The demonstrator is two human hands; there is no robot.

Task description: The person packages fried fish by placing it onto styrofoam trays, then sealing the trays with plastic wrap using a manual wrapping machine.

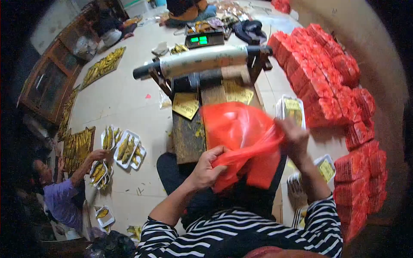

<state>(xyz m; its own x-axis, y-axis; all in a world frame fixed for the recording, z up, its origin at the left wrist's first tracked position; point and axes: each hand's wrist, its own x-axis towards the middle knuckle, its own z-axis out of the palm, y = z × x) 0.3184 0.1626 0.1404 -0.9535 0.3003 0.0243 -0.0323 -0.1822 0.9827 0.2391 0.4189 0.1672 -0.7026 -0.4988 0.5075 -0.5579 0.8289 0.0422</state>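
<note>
A red plastic bag (241, 129) is stretched between my two hands above my lap, its top loose and billowing. My left hand (211, 168) is closed on the bag's edge at the lower left. On the other side, my right hand (293, 136) grips the bag's right edge, somewhat smeared by motion. Beneath and behind the bag is a worn wooden bench (188, 142), with yellow printed labels (186, 105) lying on it. Close to my right hand stands a stack of wrapped white trays (291, 109) with a yellow label on top.
A film roll (202, 61) sits on a stand across the bench, with a digital scale (204, 39) behind it. Packed red bags (316, 77) line the right wall. At left, a person in purple (64, 200) handles trays of fish (127, 149). Another person sits at the back.
</note>
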